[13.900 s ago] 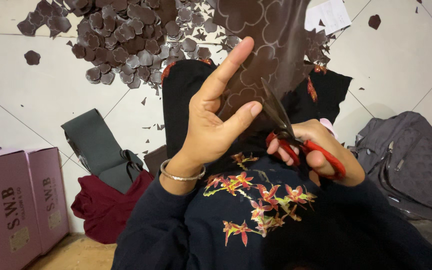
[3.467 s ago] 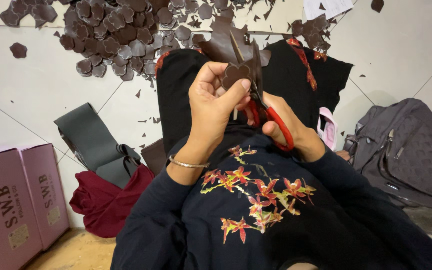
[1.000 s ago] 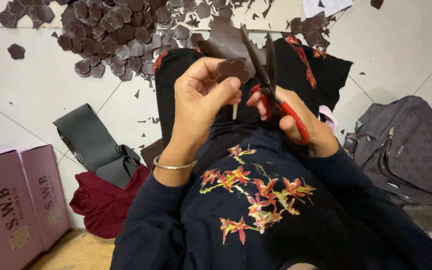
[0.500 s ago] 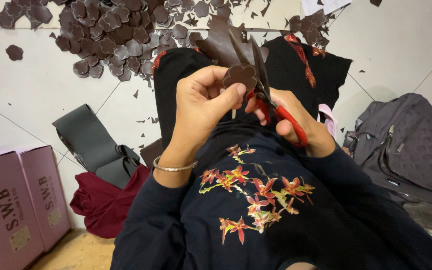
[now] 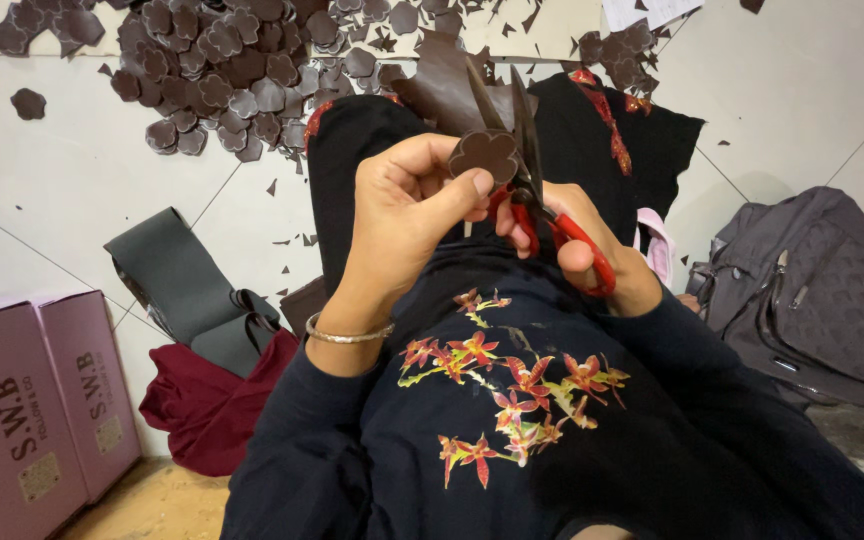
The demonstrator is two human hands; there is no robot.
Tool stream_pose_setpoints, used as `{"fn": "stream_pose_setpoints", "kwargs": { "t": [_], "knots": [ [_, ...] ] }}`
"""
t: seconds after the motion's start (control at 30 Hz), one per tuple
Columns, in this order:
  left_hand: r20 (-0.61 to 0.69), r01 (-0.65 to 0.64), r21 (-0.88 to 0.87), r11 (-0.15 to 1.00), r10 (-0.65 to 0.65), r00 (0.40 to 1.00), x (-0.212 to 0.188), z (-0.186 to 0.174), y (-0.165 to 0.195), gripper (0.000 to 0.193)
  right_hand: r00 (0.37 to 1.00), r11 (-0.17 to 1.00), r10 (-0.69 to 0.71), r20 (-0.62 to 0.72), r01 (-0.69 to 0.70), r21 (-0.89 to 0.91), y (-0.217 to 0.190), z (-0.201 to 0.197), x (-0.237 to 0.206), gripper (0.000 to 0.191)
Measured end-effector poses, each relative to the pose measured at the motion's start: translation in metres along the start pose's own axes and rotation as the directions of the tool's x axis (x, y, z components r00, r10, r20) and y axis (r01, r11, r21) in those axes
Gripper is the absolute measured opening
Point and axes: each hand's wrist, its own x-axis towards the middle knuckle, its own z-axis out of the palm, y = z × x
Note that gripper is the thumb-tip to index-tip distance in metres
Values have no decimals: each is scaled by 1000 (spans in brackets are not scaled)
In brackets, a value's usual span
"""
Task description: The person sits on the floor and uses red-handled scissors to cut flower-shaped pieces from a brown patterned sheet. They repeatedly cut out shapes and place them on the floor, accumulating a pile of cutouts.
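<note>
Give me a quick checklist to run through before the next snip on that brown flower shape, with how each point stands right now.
1. Flower-shaped piece pinched firmly in the left hand: ok.
2. Red-handled scissors gripped in the right hand: ok.
3. Blades at the piece's edge: ok.
4. Left fingertips clear of the blades: cannot tell, the thumb lies close.
5. Blades open: cannot tell.
6. Pile of cut pieces lying on the floor ahead: ok.

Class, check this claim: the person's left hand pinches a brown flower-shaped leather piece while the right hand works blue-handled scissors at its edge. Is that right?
Not quite. The head view shows the scissors in the right hand have red handles, not blue. The rest holds: the left hand pinches the brown flower-shaped leather piece.
</note>
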Motion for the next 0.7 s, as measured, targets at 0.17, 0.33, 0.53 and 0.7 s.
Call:
{"fn": "stream_pose_setpoints", "kwargs": {
  "t": [0.17, 0.33, 0.53, 0.7],
  "knots": [
    [10, 3, -12, 1000, -3, 1000, 0, 0, 1, 13, 992, 993, -110, 55, 107, 43, 0, -2, -3, 60],
    [23, -15, -7, 1000, 15, 1000, 0, -3, 4, 12, 984, 987, -142, 103, 132, 96, -5, -7, -8, 85],
    [43, -36, -1, 999, 36, 998, -1, -7, 4, 11, 993, 993, 115, 38, -114, -16, -16, -11, -10, 100],
    [50, -86, 89, 992, 81, 995, 2, -8, 2, 12, 971, 969, -237, 35, 233, 82, -27, -4, -9, 92]
  ]
}}
